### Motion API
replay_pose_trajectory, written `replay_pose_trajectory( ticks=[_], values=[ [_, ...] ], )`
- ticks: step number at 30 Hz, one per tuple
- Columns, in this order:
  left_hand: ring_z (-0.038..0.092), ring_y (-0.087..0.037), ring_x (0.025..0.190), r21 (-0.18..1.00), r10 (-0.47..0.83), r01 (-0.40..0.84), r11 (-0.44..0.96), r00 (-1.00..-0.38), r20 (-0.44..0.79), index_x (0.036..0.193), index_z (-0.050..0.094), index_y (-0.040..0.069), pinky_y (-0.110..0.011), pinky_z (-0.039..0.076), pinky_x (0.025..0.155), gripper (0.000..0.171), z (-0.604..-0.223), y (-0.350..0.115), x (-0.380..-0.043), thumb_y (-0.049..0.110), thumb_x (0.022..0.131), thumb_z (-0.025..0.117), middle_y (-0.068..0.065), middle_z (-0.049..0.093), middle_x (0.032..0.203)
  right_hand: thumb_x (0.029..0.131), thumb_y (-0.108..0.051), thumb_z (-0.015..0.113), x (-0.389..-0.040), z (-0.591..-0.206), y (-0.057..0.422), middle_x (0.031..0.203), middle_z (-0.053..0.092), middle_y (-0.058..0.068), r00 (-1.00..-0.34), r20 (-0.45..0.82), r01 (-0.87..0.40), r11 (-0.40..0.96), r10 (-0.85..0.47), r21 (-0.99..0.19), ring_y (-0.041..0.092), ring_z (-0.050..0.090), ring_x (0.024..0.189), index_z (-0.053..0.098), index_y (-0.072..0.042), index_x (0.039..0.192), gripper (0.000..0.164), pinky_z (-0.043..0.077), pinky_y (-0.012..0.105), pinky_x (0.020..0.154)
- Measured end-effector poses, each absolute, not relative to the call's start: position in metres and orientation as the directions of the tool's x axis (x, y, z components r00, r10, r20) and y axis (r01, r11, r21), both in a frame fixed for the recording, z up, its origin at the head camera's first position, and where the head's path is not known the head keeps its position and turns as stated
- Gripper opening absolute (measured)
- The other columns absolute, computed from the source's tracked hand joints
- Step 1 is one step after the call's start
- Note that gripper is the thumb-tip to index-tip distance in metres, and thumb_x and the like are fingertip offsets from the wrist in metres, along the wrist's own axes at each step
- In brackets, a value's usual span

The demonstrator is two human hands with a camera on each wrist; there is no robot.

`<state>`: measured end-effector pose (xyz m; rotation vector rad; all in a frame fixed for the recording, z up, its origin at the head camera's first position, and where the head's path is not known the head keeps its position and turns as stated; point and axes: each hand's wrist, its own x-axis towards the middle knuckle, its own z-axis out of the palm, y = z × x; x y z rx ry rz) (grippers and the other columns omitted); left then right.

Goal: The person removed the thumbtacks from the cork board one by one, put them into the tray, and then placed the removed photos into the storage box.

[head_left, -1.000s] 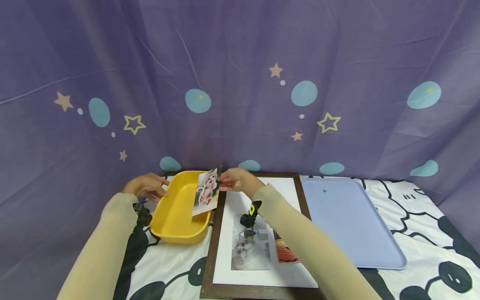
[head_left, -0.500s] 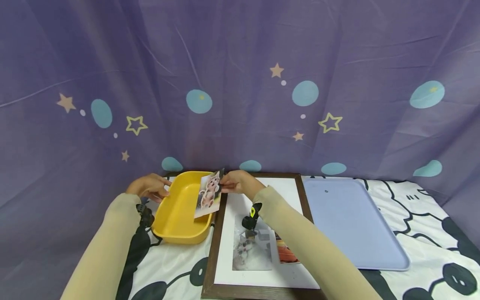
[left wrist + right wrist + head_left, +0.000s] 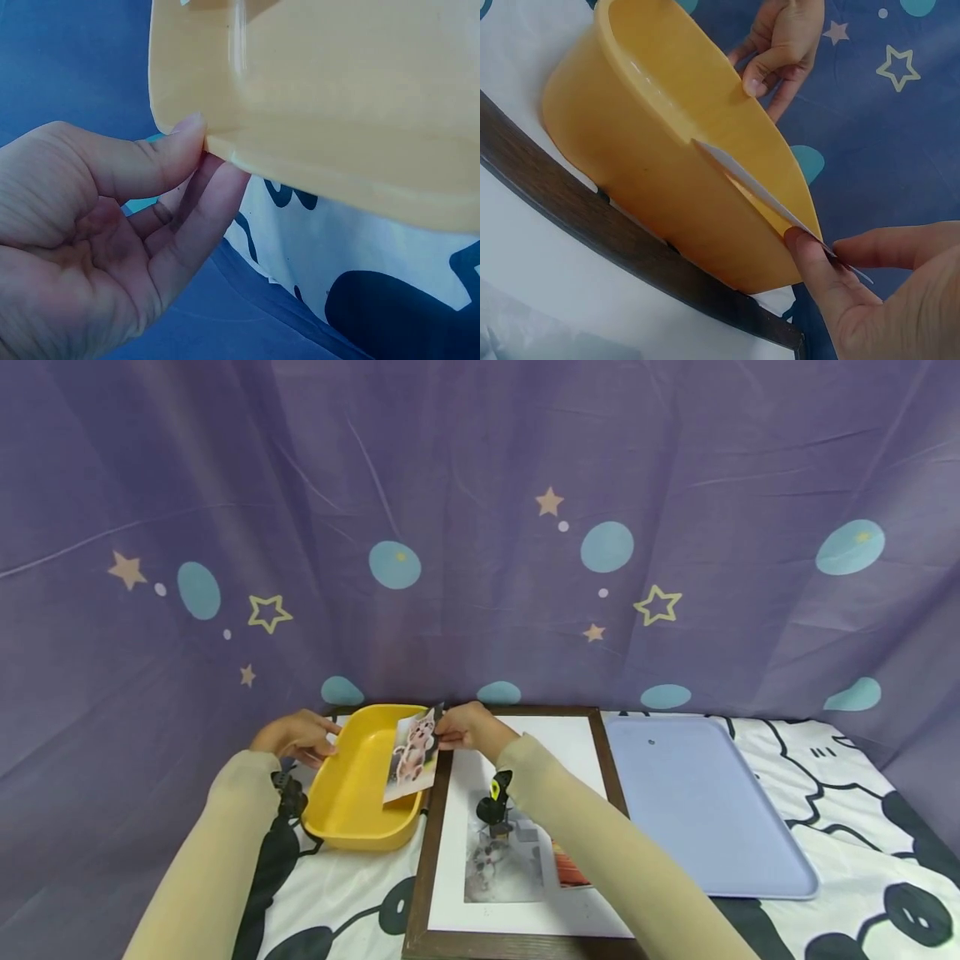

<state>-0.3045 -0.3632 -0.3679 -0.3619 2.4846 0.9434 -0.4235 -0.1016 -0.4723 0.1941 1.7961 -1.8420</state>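
A yellow plastic basin [image 3: 352,789] stands on the left, and my left hand [image 3: 297,737] pinches its far left rim between thumb and fingers, as the left wrist view also shows. My right hand [image 3: 471,729] holds a photo card [image 3: 412,758] with a pink cartoon animal by its right edge. The card slants over the basin's right wall; in the right wrist view the card [image 3: 757,187] appears nearly edge-on, thumb on one side and fingers on the other. Below my right forearm lies a brown picture frame [image 3: 429,877] with a white backing.
On the white backing lie a greyish cat photo [image 3: 495,868] and a reddish photo [image 3: 572,868], partly hidden by my right sleeve. A pale blue tray [image 3: 705,810] sits to the right. Black-and-white patterned cloth [image 3: 862,860] lies underneath; a purple curtain [image 3: 480,468] hangs behind.
My hands keep their grips on the basin and the photo card. The card has shifted slightly downward, its lower edge a little lower over the basin wall.
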Motion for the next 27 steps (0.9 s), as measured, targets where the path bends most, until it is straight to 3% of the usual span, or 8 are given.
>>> replay_pose_trajectory(
  ticks=[2,8,13,17,23,27],
  values=[
    [0.066,-0.021,0.081,0.561,-0.084,-0.394,0.728,-0.863,-0.498,0.148,0.045,-0.007,-0.035,0.063,0.077,0.059,-0.367,-0.363,-0.304,0.007,0.096,0.068,-0.015,0.069,0.109,0.077,0.015,0.068,-0.436,-0.481,-0.105,0.072,0.070,0.017,-0.822,-0.477,0.486,0.055,-0.310,-0.872,0.028,0.070,0.067,0.069,0.008,0.081,0.008,0.063,0.037,0.063],
    [0.066,-0.023,0.085,0.564,-0.085,-0.393,0.726,-0.865,-0.494,0.150,0.042,-0.007,-0.035,0.062,0.081,0.062,-0.363,-0.364,-0.303,0.005,0.095,0.069,-0.018,0.066,0.120,0.075,0.014,0.070,-0.494,-0.538,-0.131,0.081,0.073,0.019,-0.814,-0.486,0.488,0.078,-0.319,-0.869,0.029,0.069,0.065,0.072,0.006,0.083,0.011,0.064,0.043,0.067],
    [0.067,-0.022,0.083,0.556,-0.083,-0.388,0.735,-0.866,-0.494,0.149,0.046,-0.005,-0.034,0.063,0.079,0.058,-0.365,-0.364,-0.307,0.005,0.096,0.066,-0.015,0.069,0.113,0.069,0.013,0.079,-0.536,-0.584,-0.146,0.090,0.075,0.020,-0.802,-0.507,0.512,0.074,-0.315,-0.856,0.032,0.071,0.070,0.074,0.006,0.089,0.022,0.063,0.046,0.069],
    [0.068,-0.021,0.082,0.557,-0.076,-0.384,0.736,-0.865,-0.496,0.148,0.047,-0.006,-0.035,0.063,0.078,0.055,-0.367,-0.362,-0.308,0.004,0.096,0.065,-0.014,0.070,0.111,0.069,0.013,0.078,-0.517,-0.569,-0.145,0.087,0.074,0.019,-0.804,-0.515,0.517,0.077,-0.296,-0.852,0.031,0.071,0.071,0.072,0.006,0.091,0.024,0.063,0.044,0.067],
    [0.067,-0.022,0.081,0.551,-0.084,-0.391,0.737,-0.863,-0.499,0.148,0.047,-0.007,-0.035,0.063,0.077,0.056,-0.368,-0.361,-0.306,0.003,0.096,0.065,-0.015,0.070,0.109,0.071,0.017,0.072,-0.452,-0.504,-0.136,0.079,0.072,0.018,-0.835,-0.487,0.485,0.075,-0.256,-0.871,0.029,0.069,0.066,0.068,0.008,0.089,0.020,0.062,0.039,0.061],
    [0.067,-0.021,0.080,0.536,-0.093,-0.395,0.746,-0.859,-0.504,0.148,0.046,-0.007,-0.035,0.063,0.077,0.056,-0.369,-0.361,-0.305,0.002,0.096,0.065,-0.016,0.069,0.110,0.073,0.016,0.070,-0.415,-0.471,-0.132,0.082,0.069,0.022,-0.850,-0.461,0.454,0.088,-0.255,-0.886,0.034,0.070,0.071,0.066,0.011,0.091,0.019,0.063,0.040,0.067]
  ],
)
